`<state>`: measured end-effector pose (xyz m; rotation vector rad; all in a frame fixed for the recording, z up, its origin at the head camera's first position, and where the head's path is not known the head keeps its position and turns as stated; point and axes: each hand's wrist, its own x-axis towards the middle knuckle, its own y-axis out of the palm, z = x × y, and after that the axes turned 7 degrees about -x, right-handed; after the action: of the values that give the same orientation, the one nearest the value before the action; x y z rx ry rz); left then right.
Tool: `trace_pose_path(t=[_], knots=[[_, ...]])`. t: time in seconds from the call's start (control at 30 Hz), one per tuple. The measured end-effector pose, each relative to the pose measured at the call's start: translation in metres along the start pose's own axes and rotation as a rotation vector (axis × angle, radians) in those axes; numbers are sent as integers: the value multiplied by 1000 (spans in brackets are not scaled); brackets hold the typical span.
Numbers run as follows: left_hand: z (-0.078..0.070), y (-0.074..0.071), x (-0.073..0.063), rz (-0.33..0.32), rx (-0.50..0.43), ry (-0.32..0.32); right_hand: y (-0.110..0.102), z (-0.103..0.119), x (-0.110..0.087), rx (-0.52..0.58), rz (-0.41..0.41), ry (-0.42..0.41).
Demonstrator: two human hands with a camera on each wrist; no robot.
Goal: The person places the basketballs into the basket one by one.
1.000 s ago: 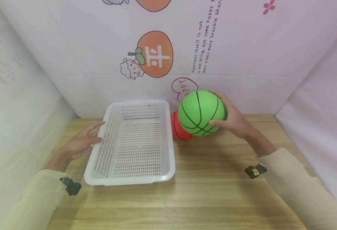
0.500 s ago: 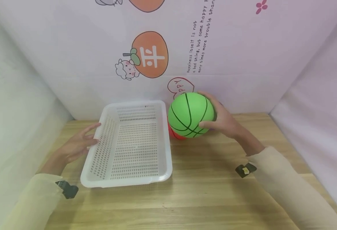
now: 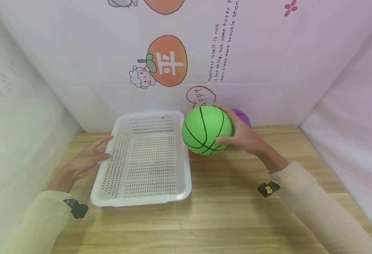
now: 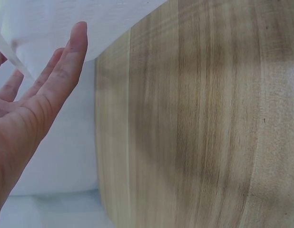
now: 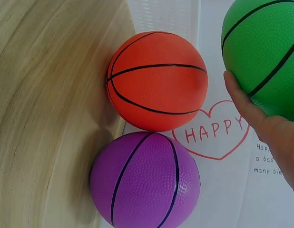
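My right hand (image 3: pixel 241 135) grips a green toy basketball (image 3: pixel 205 128) with black lines, fingers spread round its right side. The ball is held up beside the basket's right rim. At the left rim of a white perforated plastic basket (image 3: pixel 188 169), my left hand (image 3: pixel 89 159) holds on, some fingers over the rim and others along the outer wall. Below the green ball sits a red basketball (image 5: pixel 156 80), mostly hidden in the head view. A purple basketball (image 5: pixel 144 180) rests against it, partly behind my right hand in the head view.
The wooden table (image 3: pixel 224 211) ends at a white cloth wall (image 3: pixel 262 53) with printed oranges and lettering. More white cloth closes off both sides. Both sleeves carry small dark wrist devices.
My right hand has carried the green ball left and slightly down, toward the basket's right rim. The purple ball has come into fuller view. My left hand keeps its place on the basket.
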<state>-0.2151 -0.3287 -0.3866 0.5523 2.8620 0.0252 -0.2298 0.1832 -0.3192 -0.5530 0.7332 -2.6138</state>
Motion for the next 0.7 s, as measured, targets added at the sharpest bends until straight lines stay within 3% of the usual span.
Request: trace_pose_path(t=[0.7], knots=[[0, 3, 1, -23, -24, -9, 26, 9, 12, 85, 80, -27]])
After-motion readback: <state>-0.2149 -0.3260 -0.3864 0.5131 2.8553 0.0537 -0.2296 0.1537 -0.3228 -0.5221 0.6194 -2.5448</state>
